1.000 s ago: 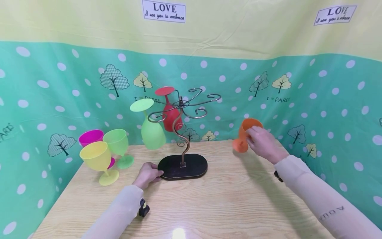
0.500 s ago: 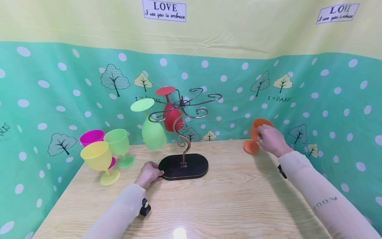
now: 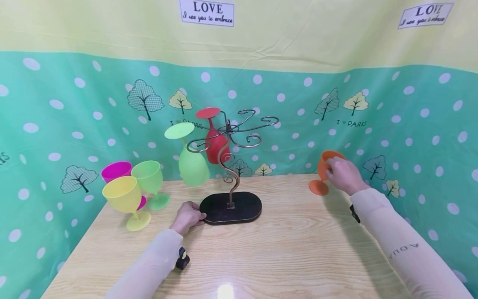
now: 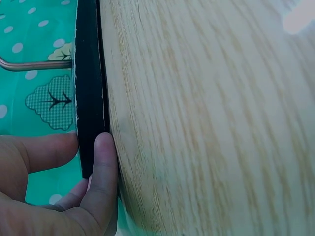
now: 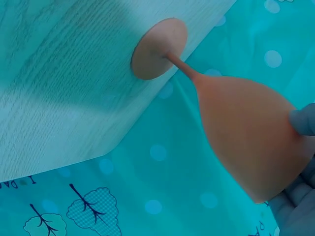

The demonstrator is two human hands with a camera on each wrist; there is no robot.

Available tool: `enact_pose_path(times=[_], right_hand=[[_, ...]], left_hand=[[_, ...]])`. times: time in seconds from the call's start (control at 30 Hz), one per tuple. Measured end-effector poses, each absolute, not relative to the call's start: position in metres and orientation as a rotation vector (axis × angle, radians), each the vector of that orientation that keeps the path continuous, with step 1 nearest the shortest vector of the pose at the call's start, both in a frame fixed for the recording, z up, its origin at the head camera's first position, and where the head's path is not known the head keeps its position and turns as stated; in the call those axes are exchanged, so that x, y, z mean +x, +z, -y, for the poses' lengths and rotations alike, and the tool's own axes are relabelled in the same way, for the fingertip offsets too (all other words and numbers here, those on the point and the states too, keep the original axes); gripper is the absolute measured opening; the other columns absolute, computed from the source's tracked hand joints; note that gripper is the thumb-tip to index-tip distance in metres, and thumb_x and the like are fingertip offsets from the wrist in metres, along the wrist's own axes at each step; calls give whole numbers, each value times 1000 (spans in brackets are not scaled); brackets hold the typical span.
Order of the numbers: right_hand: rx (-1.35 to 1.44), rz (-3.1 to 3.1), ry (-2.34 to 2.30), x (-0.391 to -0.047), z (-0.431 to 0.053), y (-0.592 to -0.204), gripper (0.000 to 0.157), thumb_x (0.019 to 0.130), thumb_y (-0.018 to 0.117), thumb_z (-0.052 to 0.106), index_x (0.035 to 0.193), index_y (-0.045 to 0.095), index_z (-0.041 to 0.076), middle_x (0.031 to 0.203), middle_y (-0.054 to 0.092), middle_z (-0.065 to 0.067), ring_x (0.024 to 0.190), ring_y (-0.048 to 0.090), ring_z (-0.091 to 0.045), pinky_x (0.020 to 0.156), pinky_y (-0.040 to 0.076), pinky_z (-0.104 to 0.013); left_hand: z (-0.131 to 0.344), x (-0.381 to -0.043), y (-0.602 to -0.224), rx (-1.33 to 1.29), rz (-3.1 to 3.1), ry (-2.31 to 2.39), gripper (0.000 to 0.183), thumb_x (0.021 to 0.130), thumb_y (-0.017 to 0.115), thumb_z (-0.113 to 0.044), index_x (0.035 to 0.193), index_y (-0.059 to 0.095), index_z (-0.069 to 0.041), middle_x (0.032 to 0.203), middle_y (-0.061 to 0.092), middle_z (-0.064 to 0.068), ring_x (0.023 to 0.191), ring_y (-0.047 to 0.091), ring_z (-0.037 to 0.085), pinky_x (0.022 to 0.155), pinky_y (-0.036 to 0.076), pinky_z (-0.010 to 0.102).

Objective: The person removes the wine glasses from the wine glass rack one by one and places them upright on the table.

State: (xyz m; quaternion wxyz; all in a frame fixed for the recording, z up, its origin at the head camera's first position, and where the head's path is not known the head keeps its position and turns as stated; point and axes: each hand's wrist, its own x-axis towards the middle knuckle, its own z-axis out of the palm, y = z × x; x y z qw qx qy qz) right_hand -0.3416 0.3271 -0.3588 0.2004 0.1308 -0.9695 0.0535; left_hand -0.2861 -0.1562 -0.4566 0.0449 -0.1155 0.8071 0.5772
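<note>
My left hand [image 3: 186, 218] pinches the left end of the black oval base [image 3: 246, 211] of a metal stemware rack. In the left wrist view the thumb [image 4: 51, 150] is on the base's upper face, and a finger lies along its edge. My right hand [image 3: 345, 174] grips an orange goblet [image 3: 324, 168] by its bowl near the rim. The goblet is upright, its foot [image 5: 160, 49] at the wooden table's far right corner; it looks set on the surface. A green goblet [image 3: 193, 166] and a red goblet [image 3: 216, 145] hang upside down from the rack's left arms.
On the left stand a yellow goblet [image 3: 123, 195], a green goblet [image 3: 147, 176] and a magenta goblet [image 3: 115, 169], close together. Curled rack arms [image 3: 248, 141] reach out to the right. A patterned cloth [image 3: 284, 108] hangs behind the wooden table [image 3: 280, 253] and at both sides.
My right hand has carried the orange goblet to the right, then slightly down, and the goblet is now more upright. My left hand keeps its hold on the rack's base.
</note>
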Motion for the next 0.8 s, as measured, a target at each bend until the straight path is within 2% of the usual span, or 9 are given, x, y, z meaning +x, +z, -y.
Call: enact_pose_path(times=[0.6,0.8], right_hand=[[284,2711,204,-347,-325,-359,9,83,59,11,88,56,4,72,50,-7,65,44,-25,57,38,-33],[301,2700,195,-349,-327,-362,16,83,59,12,95,57,1,74,53,-8,63,45,-25,56,38,-35]], left_hand=[[156,-288,-461,-338,-2501,1735,41,73,65,9,107,43,12,97,46,23,58,62,19,60,54,32],[156,-288,-461,-352,-2491,1745,41,73,65,9,107,43,11,98,46,22,59,62,19,60,54,32]])
